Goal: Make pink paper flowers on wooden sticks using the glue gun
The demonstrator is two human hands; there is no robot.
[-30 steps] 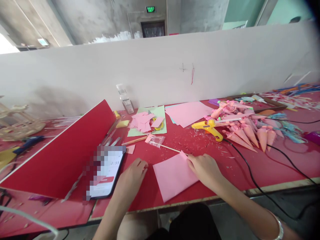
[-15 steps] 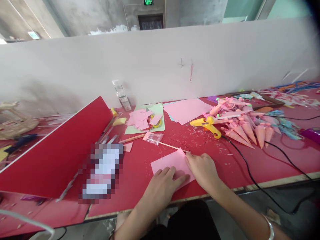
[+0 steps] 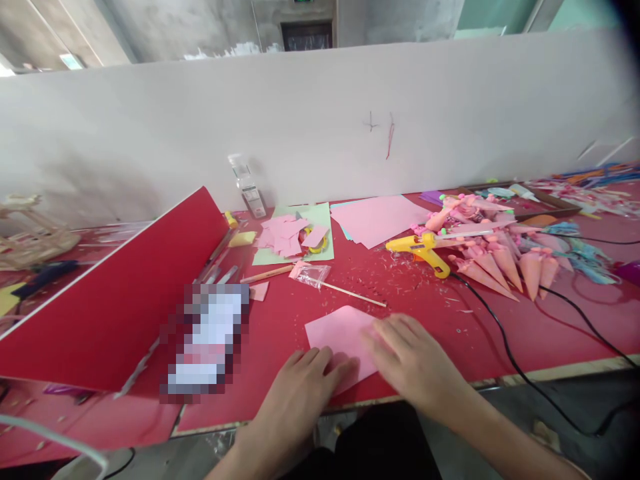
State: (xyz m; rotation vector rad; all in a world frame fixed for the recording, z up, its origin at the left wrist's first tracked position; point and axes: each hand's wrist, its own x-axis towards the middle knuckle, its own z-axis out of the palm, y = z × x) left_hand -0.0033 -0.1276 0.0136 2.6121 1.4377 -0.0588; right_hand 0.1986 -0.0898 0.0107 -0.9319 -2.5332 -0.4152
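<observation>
A pink paper sheet [image 3: 340,330] lies near the front edge of the red table, its top corner folded or curled over. My left hand [image 3: 305,383] rests on its lower left part, fingers spread and thumb pointing right. On the sheet's right side lies my right hand [image 3: 405,353], its fingers stretched out and slightly blurred. Just behind the paper is a thin wooden stick [image 3: 355,294], with a small clear packet [image 3: 313,274] at its left end.
A yellow glue gun [image 3: 423,251] with a black cord lies right, beside a pile of pink cones [image 3: 493,263]. A phone-like pixelated object [image 3: 207,343] and a red board [image 3: 120,300] are left. Pink sheets [image 3: 377,217] and paper scraps [image 3: 287,235] lie behind.
My right hand has moved from gripping the paper's top corner to lying flatter on its right side. My left hand has slid slightly down and left.
</observation>
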